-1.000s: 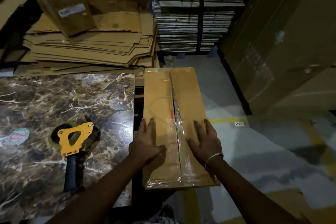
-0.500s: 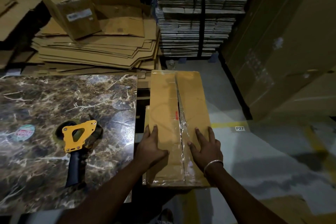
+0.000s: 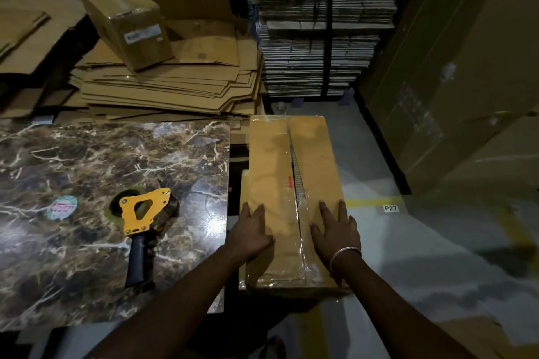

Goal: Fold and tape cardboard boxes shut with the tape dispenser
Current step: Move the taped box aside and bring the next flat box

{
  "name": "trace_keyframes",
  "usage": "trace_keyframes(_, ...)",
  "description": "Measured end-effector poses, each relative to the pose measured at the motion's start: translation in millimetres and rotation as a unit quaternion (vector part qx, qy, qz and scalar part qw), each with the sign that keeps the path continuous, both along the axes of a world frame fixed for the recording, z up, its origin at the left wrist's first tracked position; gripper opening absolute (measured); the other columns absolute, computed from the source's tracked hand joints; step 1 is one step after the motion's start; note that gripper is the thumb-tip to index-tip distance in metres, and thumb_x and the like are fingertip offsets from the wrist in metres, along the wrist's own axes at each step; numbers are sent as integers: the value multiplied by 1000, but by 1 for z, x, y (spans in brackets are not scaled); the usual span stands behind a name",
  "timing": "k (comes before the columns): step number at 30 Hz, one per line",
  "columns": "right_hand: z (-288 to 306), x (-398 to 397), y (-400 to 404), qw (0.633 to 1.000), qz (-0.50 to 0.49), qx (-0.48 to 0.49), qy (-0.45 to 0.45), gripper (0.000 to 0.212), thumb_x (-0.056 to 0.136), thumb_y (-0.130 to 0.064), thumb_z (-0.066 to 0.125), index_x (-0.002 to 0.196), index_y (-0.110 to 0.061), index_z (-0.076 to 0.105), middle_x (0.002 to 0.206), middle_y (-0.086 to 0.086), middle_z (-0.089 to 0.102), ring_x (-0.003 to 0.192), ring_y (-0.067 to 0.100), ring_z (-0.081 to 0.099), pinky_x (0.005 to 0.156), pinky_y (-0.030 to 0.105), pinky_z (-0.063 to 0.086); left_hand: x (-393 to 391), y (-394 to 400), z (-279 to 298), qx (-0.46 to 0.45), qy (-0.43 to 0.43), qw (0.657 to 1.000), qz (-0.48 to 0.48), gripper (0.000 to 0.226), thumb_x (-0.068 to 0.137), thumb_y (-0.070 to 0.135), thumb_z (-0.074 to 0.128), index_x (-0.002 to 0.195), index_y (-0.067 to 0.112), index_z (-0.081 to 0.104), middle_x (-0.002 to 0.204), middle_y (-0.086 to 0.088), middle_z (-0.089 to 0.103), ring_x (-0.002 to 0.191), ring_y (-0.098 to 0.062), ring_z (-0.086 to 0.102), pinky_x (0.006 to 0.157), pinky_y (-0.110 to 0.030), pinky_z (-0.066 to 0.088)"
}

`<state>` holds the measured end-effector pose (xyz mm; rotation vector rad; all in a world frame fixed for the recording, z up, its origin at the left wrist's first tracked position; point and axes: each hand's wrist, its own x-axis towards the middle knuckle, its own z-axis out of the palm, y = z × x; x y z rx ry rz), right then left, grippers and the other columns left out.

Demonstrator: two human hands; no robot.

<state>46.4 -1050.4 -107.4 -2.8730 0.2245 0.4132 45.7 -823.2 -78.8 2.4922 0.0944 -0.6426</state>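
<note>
The long cardboard box [image 3: 291, 198] lay closed just right of the marble table [image 3: 87, 154], clear tape along its centre seam, contents hidden; the left hand [image 3: 250, 233] and right hand [image 3: 335, 230] pressed flat on its flaps, fingers straight, grasping nothing; the tape dispenser [image 3: 143, 221] lay untouched on the table; since a second before, both hands had kept their places on the flaps.

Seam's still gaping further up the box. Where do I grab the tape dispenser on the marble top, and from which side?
Take the tape dispenser by its black handle, which points toward you while the yellow frame and roll face away. It lies flat on the marble table. The left hand, now flat on the box, is nearer, so probably reach left and wrap the handle from above.
</note>
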Motion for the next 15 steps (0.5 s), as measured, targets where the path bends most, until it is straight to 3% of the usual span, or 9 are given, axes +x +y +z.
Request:
trace_keyframes(2,5,2,10,1000,-19,-4,-6,71,97,-61,39,158,-37,12,167,13,2,148,45,14,117,56,22,-2,9,4,4,-25,1000,-6,81,80,48,63,151,21,35,155,-9,31,137,-33,44,103,-45,47)
trace_keyframes(5,17,6,33,999,-31,5,-39,73,95,-54,48,157,-29,21,165,19,12,150,44,10,119,54,14,-5,29,8,-11,-59,998,-1,69,87,43,64,149,22,42,151,0,42,135,-22,47,104,-37,46)
trace_keyframes(7,26,9,54,997,-19,24,-67,68,93,-49,55,152,-24,36,160,21,24,147,42,21,118,51,21,-5,47,12,-45,-74,996,18,64,86,46,63,145,25,48,143,6,50,129,-18,52,100,-31,48)
trace_keyframes(10,35,18,97,989,20,54,-133,49,87,-38,66,129,-11,63,143,24,47,133,44,43,107,48,39,3,87,19,-92,-88,991,33,60,86,45,65,141,24,53,141,5,56,129,-18,54,100,-30,48)
trace_keyframes(12,39,24,134,983,42,63,-168,39,85,-32,69,114,-6,70,128,24,58,119,44,53,97,46,47,10,120,26,-112,-112,987,31,51,90,36,65,137,21,56,136,1,61,125,-21,57,93,-26,46)
trace_keyframes(15,49,29,207,975,77,92,-185,41,84,-37,59,103,-3,71,102,22,62,96,42,58,79,43,51,22,180,32,-120,-143,982,23,48,95,25,66,140,13,54,137,-8,60,126,-26,55,89,-24,41)
